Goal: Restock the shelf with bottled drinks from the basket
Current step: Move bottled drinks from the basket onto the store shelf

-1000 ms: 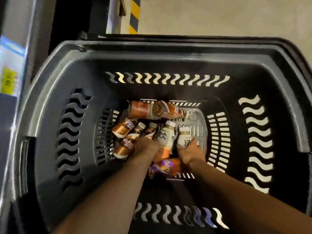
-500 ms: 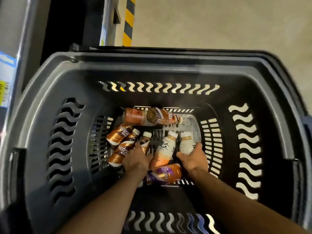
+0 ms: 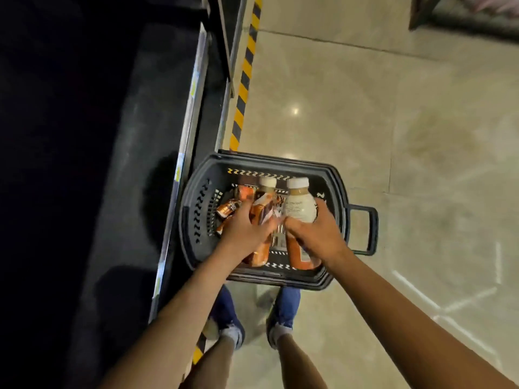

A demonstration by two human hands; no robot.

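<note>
A dark grey plastic basket [image 3: 196, 197] stands on the floor in front of my feet. My left hand [image 3: 244, 228] grips an orange-labelled bottle [image 3: 262, 209] with a white cap, lifted above the basket. My right hand [image 3: 314, 234] grips a cream-and-orange bottle [image 3: 297, 206] with a white cap, also raised over the basket. Several brown coffee bottles [image 3: 229, 207] lie on the basket's bottom at the left. The dark shelf [image 3: 134, 164] runs along the left, its top surface level with my forearms.
The shelf's metal front edge [image 3: 185, 153] carries small price tags. A yellow-and-black hazard stripe [image 3: 245, 80] runs along the floor by the shelf base. The basket's handle [image 3: 365, 231] sticks out to the right. Beige tiled floor [image 3: 393, 136] spreads to the right.
Both hands have closed on a bottle each and lifted them out of the basket's bottom. My head has risen far away from the basket, so the shelf and floor show now.
</note>
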